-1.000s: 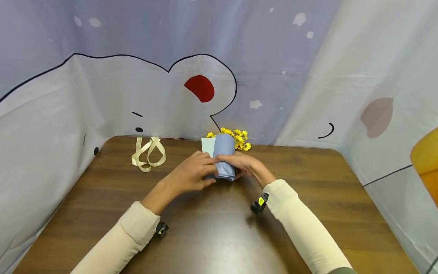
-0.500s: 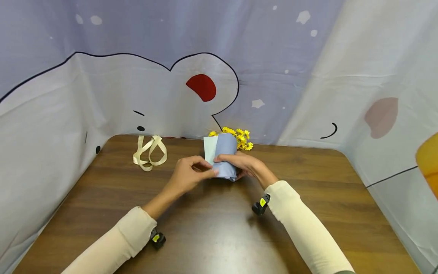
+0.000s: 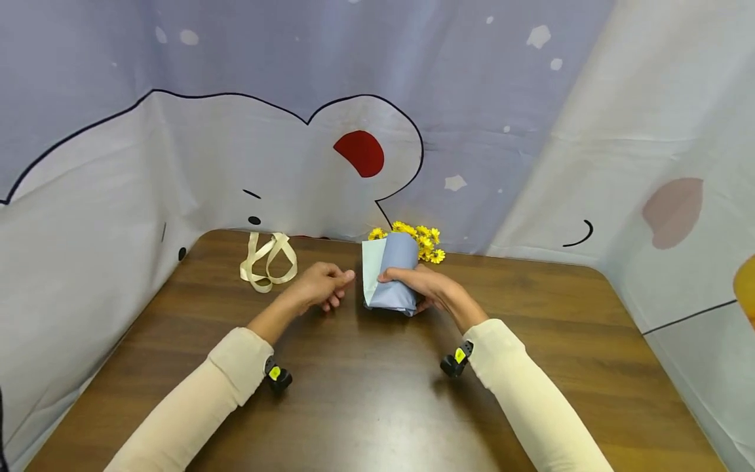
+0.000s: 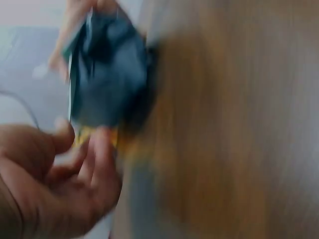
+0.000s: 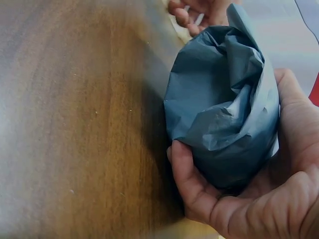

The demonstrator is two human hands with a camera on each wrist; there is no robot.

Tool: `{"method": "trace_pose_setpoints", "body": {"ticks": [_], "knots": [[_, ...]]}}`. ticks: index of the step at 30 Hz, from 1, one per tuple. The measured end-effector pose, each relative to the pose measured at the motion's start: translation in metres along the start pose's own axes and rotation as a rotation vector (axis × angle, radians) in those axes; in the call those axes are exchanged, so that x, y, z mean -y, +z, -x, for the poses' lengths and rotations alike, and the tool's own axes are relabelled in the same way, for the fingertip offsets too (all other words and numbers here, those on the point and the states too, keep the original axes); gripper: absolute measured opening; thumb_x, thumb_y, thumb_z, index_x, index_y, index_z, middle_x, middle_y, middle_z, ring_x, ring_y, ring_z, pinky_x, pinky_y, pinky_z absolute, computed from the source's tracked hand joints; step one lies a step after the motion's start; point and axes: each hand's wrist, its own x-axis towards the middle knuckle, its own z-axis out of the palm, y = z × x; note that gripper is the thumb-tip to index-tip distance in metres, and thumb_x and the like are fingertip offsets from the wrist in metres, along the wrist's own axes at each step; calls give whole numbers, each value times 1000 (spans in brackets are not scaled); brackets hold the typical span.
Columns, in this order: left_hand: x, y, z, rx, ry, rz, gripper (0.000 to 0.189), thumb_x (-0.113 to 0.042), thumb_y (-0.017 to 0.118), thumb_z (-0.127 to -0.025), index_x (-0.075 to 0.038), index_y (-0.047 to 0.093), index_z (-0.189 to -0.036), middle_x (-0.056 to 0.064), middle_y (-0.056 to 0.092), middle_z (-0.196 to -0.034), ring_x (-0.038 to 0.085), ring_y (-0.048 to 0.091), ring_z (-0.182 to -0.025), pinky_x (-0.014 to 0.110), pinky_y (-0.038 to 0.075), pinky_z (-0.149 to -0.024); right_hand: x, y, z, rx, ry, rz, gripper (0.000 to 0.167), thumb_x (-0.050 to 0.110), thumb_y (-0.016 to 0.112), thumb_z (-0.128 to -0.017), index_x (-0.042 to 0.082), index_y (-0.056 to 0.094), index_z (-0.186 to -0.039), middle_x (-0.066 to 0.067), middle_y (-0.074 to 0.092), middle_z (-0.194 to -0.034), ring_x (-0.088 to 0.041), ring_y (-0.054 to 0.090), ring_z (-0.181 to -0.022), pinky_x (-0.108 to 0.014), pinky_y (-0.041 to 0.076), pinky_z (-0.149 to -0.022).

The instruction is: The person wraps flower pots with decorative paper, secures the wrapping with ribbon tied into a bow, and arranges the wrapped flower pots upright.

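A bouquet of yellow flowers (image 3: 433,244) lies near the table's back edge, rolled in blue wrapping paper (image 3: 401,252) with a pale inner side showing along a flap at its left. My right hand (image 3: 427,285) grips the roll from the right, thumb on top and fingers underneath. In the right wrist view the paper's near end (image 5: 219,109) is crumpled and folded inward, and the stems are hidden. My left hand (image 3: 321,286) is off the paper, just to its left, with fingers loosely bent and nothing in them. The left wrist view is blurred.
A cream ribbon (image 3: 268,262) lies in loose loops at the back left of the brown wooden table (image 3: 366,393). A printed cloth curtain (image 3: 283,164) stands right behind the table. Something orange-yellow (image 3: 746,288) shows at the right edge of the head view.
My left hand has let go of the paper's near end and drawn back to the left. More of the pale flap shows now. My right hand keeps its grip.
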Motion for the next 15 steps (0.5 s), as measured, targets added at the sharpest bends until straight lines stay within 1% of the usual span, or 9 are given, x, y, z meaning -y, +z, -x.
{"method": "trace_pose_setpoints", "body": {"ticks": [1, 2, 4, 5, 7, 8, 10, 12, 15], "knots": [[14, -12, -13, -104, 40, -119, 45, -40, 66, -115, 4, 76, -115, 20, 75, -100, 27, 73, -82, 39, 61, -71, -1, 0, -1, -5, -3, -1, 90, 59, 79, -90, 3, 46, -152, -19, 62, -139, -29, 68, -112, -43, 66, -84], [28, -25, -24, -226, 48, -235, 48, -41, 69, -112, 6, 75, -118, 24, 75, -109, 35, 74, -92, 45, 62, -79, -2, -1, -1, -9, -5, 0, 90, 59, 79, -89, 4, 47, -152, -18, 63, -138, -28, 68, -111, -42, 66, -83], [57, -52, -47, -426, 4, -416, 55, -41, 73, -107, 11, 71, -125, 34, 69, -126, 50, 68, -113, 57, 60, -94, -4, 0, -3, -16, -9, -3, 89, 59, 79, -89, 4, 48, -151, -18, 65, -136, -28, 70, -110, -41, 66, -81], [68, -65, -52, -479, -37, -477, 59, -40, 74, -105, 13, 69, -129, 36, 65, -134, 53, 63, -123, 60, 57, -101, -5, 0, -4, -20, -12, -3, 88, 59, 79, -88, 4, 49, -150, -18, 66, -135, -27, 70, -109, -40, 66, -80], [84, -87, -61, -498, -132, -527, 56, -34, 70, -102, 16, 65, -128, 41, 60, -135, 61, 57, -127, 69, 53, -105, -8, 2, -5, -27, -11, -6, 87, 59, 80, -88, 5, 50, -149, -17, 66, -134, -27, 70, -108, -40, 65, -79], [89, -95, -63, -490, -185, -542, 48, -30, 69, -100, 12, 65, -123, 41, 61, -132, 61, 58, -126, 70, 54, -102, -9, 3, -5, -27, -12, -7, 86, 58, 79, -88, 5, 50, -150, -17, 66, -134, -28, 70, -109, -41, 66, -80], [98, -109, -68, -443, -221, -545, 27, -23, 64, -97, 2, 71, -104, 35, 69, -117, 56, 64, -115, 65, 56, -93, -11, 4, -5, -26, -18, -7, 86, 58, 79, -89, 5, 50, -150, -17, 67, -135, -28, 70, -110, -43, 66, -81], [102, -116, -72, -484, -187, -485, 15, -19, 63, -94, -7, 71, -89, 25, 74, -101, 49, 70, -101, 60, 57, -80, -12, 6, -5, -27, -25, -7, 85, 58, 79, -90, 6, 50, -150, -17, 67, -135, -28, 69, -112, -44, 66, -82], [71, -114, -54, -527, -84, -318, 18, -19, 63, -104, -6, 76, -103, 21, 78, -106, 43, 72, -104, 55, 59, -85, -11, 7, -6, -29, -35, -12, 82, 58, 79, -90, 6, 52, -148, -16, 68, -132, -27, 70, -110, -43, 66, -80]]}}
